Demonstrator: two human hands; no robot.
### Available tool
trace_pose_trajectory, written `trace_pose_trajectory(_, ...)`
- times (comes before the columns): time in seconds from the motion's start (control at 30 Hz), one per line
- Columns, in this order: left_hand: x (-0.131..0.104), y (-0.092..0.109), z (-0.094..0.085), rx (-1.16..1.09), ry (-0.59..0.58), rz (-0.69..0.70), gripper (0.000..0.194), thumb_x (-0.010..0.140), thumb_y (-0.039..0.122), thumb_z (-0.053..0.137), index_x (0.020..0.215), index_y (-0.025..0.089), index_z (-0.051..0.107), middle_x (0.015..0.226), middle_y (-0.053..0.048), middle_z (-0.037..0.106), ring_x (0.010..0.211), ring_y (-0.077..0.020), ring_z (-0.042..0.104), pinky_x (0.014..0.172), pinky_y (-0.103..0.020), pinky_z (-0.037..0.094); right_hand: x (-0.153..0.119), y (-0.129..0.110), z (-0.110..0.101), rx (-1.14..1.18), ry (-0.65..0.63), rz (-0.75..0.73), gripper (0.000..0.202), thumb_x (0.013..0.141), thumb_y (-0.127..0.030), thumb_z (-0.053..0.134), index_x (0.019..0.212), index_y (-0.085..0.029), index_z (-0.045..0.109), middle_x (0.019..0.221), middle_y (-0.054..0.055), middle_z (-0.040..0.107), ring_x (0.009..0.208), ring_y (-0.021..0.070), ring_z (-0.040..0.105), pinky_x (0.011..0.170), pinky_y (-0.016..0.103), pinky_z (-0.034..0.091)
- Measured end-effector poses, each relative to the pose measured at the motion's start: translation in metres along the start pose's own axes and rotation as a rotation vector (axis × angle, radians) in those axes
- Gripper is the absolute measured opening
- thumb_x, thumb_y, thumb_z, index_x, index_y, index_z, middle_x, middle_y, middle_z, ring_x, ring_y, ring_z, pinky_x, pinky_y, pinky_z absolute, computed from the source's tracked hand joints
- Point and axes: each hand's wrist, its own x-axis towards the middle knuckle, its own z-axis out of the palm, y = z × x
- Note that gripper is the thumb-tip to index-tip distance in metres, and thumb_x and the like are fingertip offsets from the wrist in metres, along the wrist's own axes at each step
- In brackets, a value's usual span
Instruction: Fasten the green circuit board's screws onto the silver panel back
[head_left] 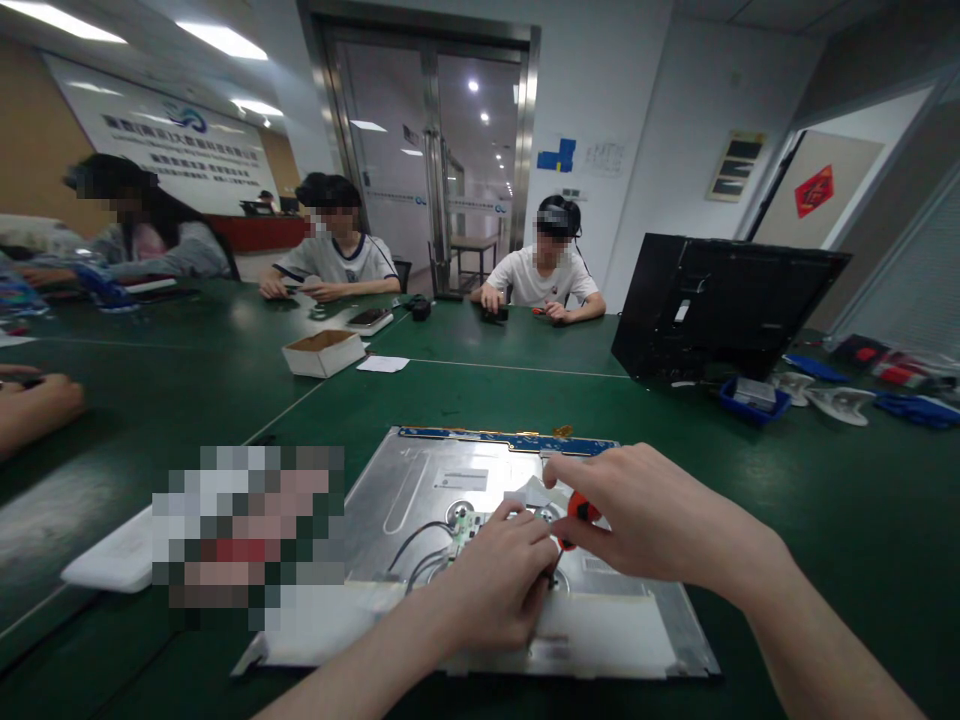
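The right hand (pixel 626 505) pinches a red screwdriver (pixel 580 511) over the panel (pixel 409 490), which lies at six o'clock on the table (pixel 825 560). The left hand (pixel 504 568) curls beside the shaft (pixel 556 566), near the board (pixel 468 528); whether it grips anything, I cannot tell. A monitor (pixel 727 300) stands at two o'clock.

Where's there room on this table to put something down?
Two spots on the green table: behind the metal panel, between the small box and the black screen; and right of the panel, between the right forearm and the blue tray. It's crowded on the panel, under the left hand and right hand.
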Motion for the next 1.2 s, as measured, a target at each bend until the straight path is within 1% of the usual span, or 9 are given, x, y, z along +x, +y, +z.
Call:
trace_pose_trajectory(0.17,0.0004,-0.0019,0.0039,0.003,0.017,0.016,0.014,0.076,0.016,0.053,0.089,0.02,0.059,0.096,-0.006,0.063,0.093,-0.0242,0.056,0.093,-0.043,0.035,-0.0037,-0.0047,-0.0058,0.05,0.006,-0.075,0.015,0.083,-0.023,0.053,0.097,-0.021,0.054,0.091,0.003,0.066,0.073,0.0179,0.059,0.057,0.029,0.031)
trace_pose_trajectory(0.3,0.0005,-0.0023,0.0045,0.01,0.016,0.028,0.015,0.078,0.016,0.053,0.091,0.02,0.059,0.095,-0.006,0.064,0.094,-0.0247,0.056,0.094,-0.043,0.034,-0.0043,-0.0054,-0.0066,0.04,-0.009,-0.081,0.022,0.081,-0.018,0.053,0.102,-0.021,0.054,0.093,0.003,0.066,0.073,0.0175,0.059,0.057,0.029,0.031)
trace_pose_trajectory(0.47,0.0002,-0.0003,0.0007,0.008,0.005,0.009,0.006,0.076,0.016,0.054,0.08,0.019,0.057,0.093,-0.005,0.064,0.09,-0.0235,0.057,0.093,-0.043,0.034,-0.0012,-0.0024,-0.0021,-0.005,-0.011,-0.019,0.022,0.087,-0.026,0.052,0.109,-0.023,0.055,0.083,0.002,0.068,0.073,0.0206,0.063,0.057,0.028,0.032)
trace_pose_trajectory(0.57,0.0002,0.0001,0.0006,-0.003,0.001,0.002,0.008,0.076,0.015,0.054,0.081,0.02,0.058,0.091,-0.004,0.064,0.088,-0.0234,0.057,0.093,-0.043,0.034,-0.0001,-0.0022,-0.0015,-0.003,-0.017,0.008,0.024,0.09,-0.032,0.051,0.112,-0.024,0.055,0.081,0.003,0.069,0.075,0.0213,0.064,0.059,0.028,0.034)
trace_pose_trajectory(0.73,0.0005,-0.0012,0.0042,-0.001,0.026,0.008,0.018,0.077,0.015,0.053,0.093,0.02,0.059,0.098,-0.006,0.063,0.094,-0.0247,0.056,0.095,-0.044,0.034,-0.0024,-0.0058,-0.0061,0.064,-0.015,-0.079,0.022,0.086,-0.026,0.053,0.108,-0.022,0.055,0.092,0.004,0.067,0.079,0.0189,0.061,0.062,0.028,0.035)
trace_pose_trajectory(0.83,0.0005,-0.0021,0.0053,0.0,0.019,0.013,0.018,0.078,0.015,0.053,0.094,0.02,0.059,0.097,-0.006,0.064,0.094,-0.0246,0.057,0.094,-0.043,0.035,-0.0044,-0.0071,-0.0079,0.075,-0.012,-0.098,0.021,0.081,-0.02,0.053,0.102,-0.021,0.055,0.092,0.003,0.065,0.074,0.0172,0.058,0.059,0.028,0.032)
trace_pose_trajectory(0.93,0.0002,-0.0025,0.005,0.006,0.014,0.021,0.016,0.078,0.016,0.054,0.093,0.02,0.059,0.097,-0.006,0.064,0.094,-0.0247,0.057,0.095,-0.043,0.034,-0.0046,-0.0065,-0.0068,0.053,-0.012,-0.093,0.023,0.08,-0.018,0.053,0.103,-0.021,0.054,0.091,0.003,0.066,0.072,0.0174,0.058,0.057,0.028,0.031)
trace_pose_trajectory(1.07,-0.0002,-0.0024,0.0039,0.001,0.012,0.026,0.014,0.078,0.016,0.053,0.09,0.02,0.059,0.096,-0.006,0.064,0.094,-0.0245,0.057,0.095,-0.043,0.034,-0.0017,-0.0052,-0.0039,0.037,-0.022,-0.045,0.025,0.086,-0.023,0.052,0.111,-0.023,0.054,0.087,0.003,0.068,0.074,0.0194,0.062,0.059,0.027,0.034)
trace_pose_trajectory(1.2,0.0001,-0.0019,0.0026,-0.017,0.004,0.018,0.012,0.078,0.015,0.052,0.086,0.02,0.059,0.094,-0.005,0.064,0.091,-0.0239,0.057,0.094,-0.043,0.034,0.0014,-0.0049,-0.0032,0.028,-0.031,0.012,0.027,0.088,-0.029,0.054,0.114,-0.023,0.056,0.087,0.005,0.069,0.08,0.0211,0.064,0.064,0.027,0.038)
